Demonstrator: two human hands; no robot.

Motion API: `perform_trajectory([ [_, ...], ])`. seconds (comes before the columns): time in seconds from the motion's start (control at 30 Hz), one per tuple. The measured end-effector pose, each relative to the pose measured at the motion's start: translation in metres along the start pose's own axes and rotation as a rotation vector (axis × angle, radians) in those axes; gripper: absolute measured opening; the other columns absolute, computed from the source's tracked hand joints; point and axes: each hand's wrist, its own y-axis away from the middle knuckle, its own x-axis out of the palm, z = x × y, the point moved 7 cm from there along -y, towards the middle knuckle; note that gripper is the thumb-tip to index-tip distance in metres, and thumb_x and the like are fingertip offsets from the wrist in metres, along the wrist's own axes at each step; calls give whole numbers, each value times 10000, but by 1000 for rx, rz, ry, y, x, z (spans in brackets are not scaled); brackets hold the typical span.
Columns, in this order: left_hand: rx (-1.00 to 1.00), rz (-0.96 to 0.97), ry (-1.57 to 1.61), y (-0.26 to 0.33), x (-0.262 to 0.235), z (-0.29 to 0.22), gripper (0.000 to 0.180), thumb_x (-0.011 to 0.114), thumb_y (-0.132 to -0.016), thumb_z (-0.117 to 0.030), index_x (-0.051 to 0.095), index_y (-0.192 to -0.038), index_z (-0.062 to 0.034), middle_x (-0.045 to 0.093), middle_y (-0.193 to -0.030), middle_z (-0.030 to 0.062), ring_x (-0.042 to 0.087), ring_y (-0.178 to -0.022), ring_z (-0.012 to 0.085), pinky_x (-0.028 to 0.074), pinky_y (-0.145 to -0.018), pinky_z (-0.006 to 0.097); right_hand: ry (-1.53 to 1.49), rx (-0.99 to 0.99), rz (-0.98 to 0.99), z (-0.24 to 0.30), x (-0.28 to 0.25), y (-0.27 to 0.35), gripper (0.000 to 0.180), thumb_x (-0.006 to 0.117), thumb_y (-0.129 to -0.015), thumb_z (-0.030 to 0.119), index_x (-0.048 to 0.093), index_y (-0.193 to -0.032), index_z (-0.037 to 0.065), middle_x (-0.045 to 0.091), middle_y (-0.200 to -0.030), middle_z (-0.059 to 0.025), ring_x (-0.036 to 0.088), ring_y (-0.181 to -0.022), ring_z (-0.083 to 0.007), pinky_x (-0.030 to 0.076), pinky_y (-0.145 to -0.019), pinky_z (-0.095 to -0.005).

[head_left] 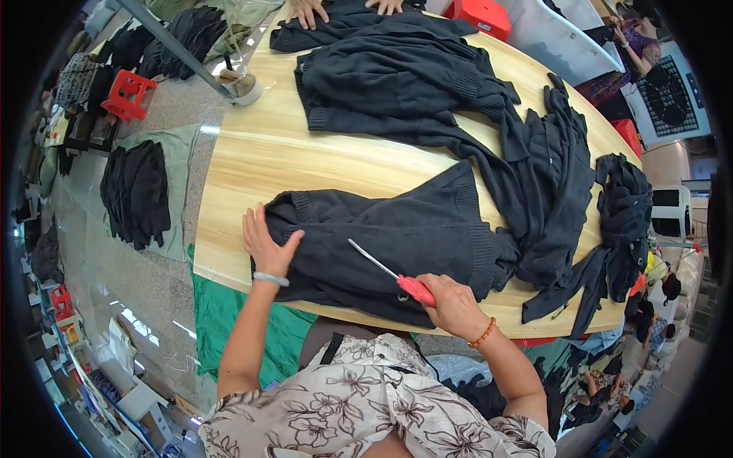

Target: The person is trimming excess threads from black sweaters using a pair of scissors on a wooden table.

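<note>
Spreading across most of the view, a pale wooden table (252,153) carries a long heap of dark garments (473,99), and nearest the person lies a dark knit sweater (397,229) stretched between both hands. At its left edge the left hand (267,244) presses flat with fingers apart, while at its near hem the right hand (450,301) is clamped around the red handle of a pair of scissors (393,275), whose thin metal blades lie on the fabric pointing up-left.

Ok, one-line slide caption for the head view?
Left hand flattens a dark knit garment; right hand holds red-handled scissors.
</note>
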Motion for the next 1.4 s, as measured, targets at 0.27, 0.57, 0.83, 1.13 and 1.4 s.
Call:
perform_trajectory([
  [0.27, -391, 404, 340, -23, 34, 25, 1200, 937, -526, -372, 288, -1465, -1, 454, -1388, 265, 479, -1259, 378, 395, -1058, 410, 34, 18, 42, -4, 22, 13, 331, 650, -810, 105, 587, -1135, 98, 651, -955, -129, 628, -918, -315, 507, -775, -430],
  [0.57, -552, 804, 733, 6, 59, 13, 445, 864, -643, -103, 686, -1019, 56, 713, -943, 96, 669, -816, 158, 557, -767, 303, 2, -41, 173, -4, 51, 32, 263, 629, -815, 154, 577, -1054, 58, 662, -909, -145, 651, -887, -337, 524, -750, -440],
  [0.83, -611, 965, 1488, -19, -64, -195, 587, 612, -767, 66, 467, -1334, 35, 634, -1168, 137, 637, -1043, 223, 526, -912, 361, -141, 5, 632, 21, 104, 20, 494, 554, -868, 153, 489, -1346, 50, 669, -1033, -250, 638, -1028, -373, 485, -903, -439],
  [1.13, -416, 533, 1546, -55, -162, -269, 804, 598, -602, -167, 423, -1352, 62, 566, -1266, 233, 579, -1149, 375, 452, -1037, 465, 168, -400, -498, -13, 16, -27, 463, 538, -887, 195, 518, -1321, 35, 601, -1234, -247, 535, -1215, -344, 361, -1076, -429],
  [1.4, -307, 743, 1530, -113, -127, -255, 833, 675, -652, -94, 376, -1419, 34, 558, -1307, 165, 567, -1191, 281, 419, -1060, 379, 579, -280, -831, -63, -160, 17, 451, 538, -891, 215, 538, -1303, 31, 575, -1283, -239, 498, -1258, -335, 320, -1110, -427],
])
